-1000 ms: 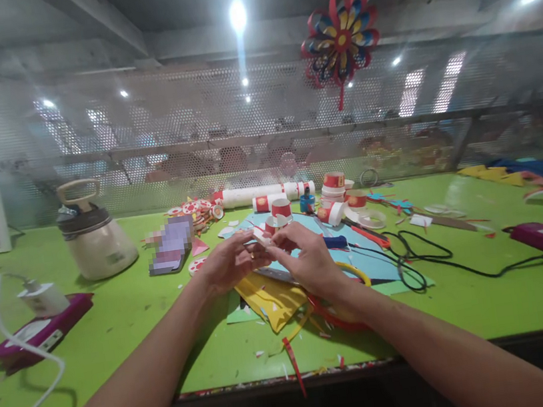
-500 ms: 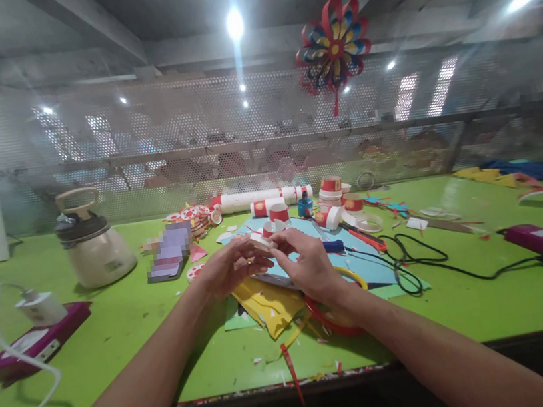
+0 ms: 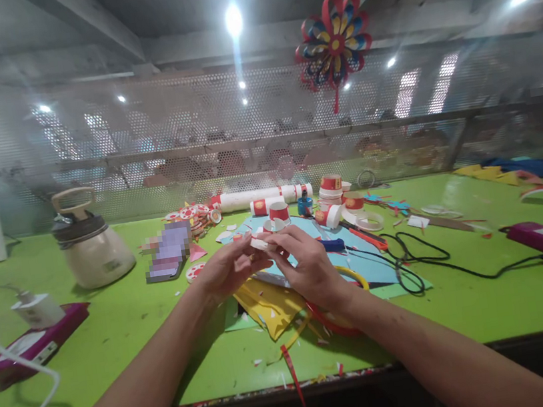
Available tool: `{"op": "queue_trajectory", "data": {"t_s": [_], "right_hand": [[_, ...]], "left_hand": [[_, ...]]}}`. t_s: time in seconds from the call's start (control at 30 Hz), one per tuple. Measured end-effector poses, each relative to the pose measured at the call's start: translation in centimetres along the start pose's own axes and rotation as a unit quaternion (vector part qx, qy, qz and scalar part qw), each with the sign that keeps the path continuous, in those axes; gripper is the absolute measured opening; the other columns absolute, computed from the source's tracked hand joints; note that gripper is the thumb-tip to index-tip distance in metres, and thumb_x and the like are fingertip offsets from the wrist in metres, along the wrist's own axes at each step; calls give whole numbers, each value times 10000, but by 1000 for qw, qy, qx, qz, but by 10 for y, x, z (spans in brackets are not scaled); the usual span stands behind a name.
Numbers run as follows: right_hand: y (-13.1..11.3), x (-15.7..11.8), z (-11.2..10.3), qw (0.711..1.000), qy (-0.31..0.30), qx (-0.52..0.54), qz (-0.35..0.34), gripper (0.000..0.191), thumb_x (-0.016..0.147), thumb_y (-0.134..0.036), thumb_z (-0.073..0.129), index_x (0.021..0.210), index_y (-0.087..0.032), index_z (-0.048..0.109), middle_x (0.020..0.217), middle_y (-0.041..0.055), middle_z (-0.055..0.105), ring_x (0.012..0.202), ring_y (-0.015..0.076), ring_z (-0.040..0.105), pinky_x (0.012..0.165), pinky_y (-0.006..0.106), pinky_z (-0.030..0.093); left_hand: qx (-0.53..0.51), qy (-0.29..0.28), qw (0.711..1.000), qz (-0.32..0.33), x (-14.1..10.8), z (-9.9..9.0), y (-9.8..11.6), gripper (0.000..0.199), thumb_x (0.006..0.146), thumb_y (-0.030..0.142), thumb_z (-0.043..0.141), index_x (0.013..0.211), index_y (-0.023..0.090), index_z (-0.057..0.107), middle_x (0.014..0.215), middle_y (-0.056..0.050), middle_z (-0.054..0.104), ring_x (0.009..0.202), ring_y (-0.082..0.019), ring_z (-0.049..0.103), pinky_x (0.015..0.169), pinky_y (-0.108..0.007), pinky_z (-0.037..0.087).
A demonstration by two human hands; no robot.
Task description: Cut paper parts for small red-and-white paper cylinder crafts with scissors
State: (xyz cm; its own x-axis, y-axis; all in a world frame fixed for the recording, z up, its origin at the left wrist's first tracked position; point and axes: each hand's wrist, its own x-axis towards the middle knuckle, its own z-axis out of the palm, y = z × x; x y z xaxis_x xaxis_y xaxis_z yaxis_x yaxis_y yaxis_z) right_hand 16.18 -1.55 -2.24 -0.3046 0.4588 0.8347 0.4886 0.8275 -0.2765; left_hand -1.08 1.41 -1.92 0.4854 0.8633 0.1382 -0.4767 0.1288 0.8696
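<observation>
My left hand point(image 3: 230, 267) and my right hand point(image 3: 307, 262) meet over the middle of the green table point(image 3: 134, 344). Between their fingertips they pinch a small white ring-like piece point(image 3: 259, 243), partly hidden by the fingers. Just behind it a red and white paper cup point(image 3: 278, 212) stands on light blue sheets point(image 3: 380, 259). Under my hands lie a yellow sheet point(image 3: 270, 305) and scissors with a red and yellow handle point(image 3: 357, 277), partly covered by my right hand. A blue-handled tool point(image 3: 333, 245) rests right of my right hand.
At left stand a jug point(image 3: 94, 252), a phone point(image 3: 170, 251) and a purple power strip point(image 3: 62, 337). Behind are a white roll point(image 3: 251, 199), stacked cups point(image 3: 331, 188) and a blue bottle point(image 3: 305, 205). A black cable point(image 3: 468, 275) runs right. A paper flower point(image 3: 335, 44) hangs above.
The white piece has tilted slightly between my fingertips, and my right fingers have shifted around it. The camera view has moved a little.
</observation>
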Motion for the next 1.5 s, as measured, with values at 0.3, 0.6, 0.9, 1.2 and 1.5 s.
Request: {"op": "queue_trajectory", "data": {"t_s": [0.3, 0.6, 0.9, 1.2, 1.5], "right_hand": [[-2, 5, -28, 997, -48, -50, 43, 191, 942, -141, 460, 1095, -102, 567, 967, 120, 561, 874, 207, 567, 748, 349, 488], [-3, -29, -78, 901, -403, -148, 54, 226, 826, -137, 544, 1016, -202, 647, 875, 95, 594, 717, 225, 575, 574, 302, 377], [16, -28, -58, 850, -461, -192, 168, 592, 792, -195, 557, 1364, -280, 433, 1011, 121, 619, 820, 286, 626, 627, 339, 410], [11, -18, -69, 896, -381, -136, 183, 324, 900, -262, 489, 1203, -234, 600, 1105, 129, 706, 986, 290, 669, 798, 417, 535], [-5, -19, -94, 947, -267, -139, 109, 517, 887, -267, 522, 1375, -333, 366, 1311, 112, 576, 1176, 290, 582, 887, 469, 551]], "left_hand": [[-59, 64, 993, 78, -2, 0, 17, 260, 898, 250, 534, 995, 62, 685, 899, -132, 722, 875, -185, 685, 879, -302, 532], [-160, 109, 971, 142, -12, 13, 41, 310, 898, 287, 486, 917, 64, 701, 823, -136, 733, 855, -237, 701, 788, -302, 565], [-174, 149, 961, 157, -17, 21, 44, 270, 856, 299, 536, 906, 89, 698, 822, -123, 731, 788, -205, 696, 730, -273, 553], [-178, 189, 953, 155, -16, 19, 44, 251, 870, 290, 524, 889, 98, 685, 793, -113, 721, 781, -206, 687, 730, -300, 527], [-170, 199, 959, 108, -14, 27, 38, 232, 883, 247, 502, 906, 87, 669, 786, -114, 700, 764, -196, 666, 744, -305, 515]]}}
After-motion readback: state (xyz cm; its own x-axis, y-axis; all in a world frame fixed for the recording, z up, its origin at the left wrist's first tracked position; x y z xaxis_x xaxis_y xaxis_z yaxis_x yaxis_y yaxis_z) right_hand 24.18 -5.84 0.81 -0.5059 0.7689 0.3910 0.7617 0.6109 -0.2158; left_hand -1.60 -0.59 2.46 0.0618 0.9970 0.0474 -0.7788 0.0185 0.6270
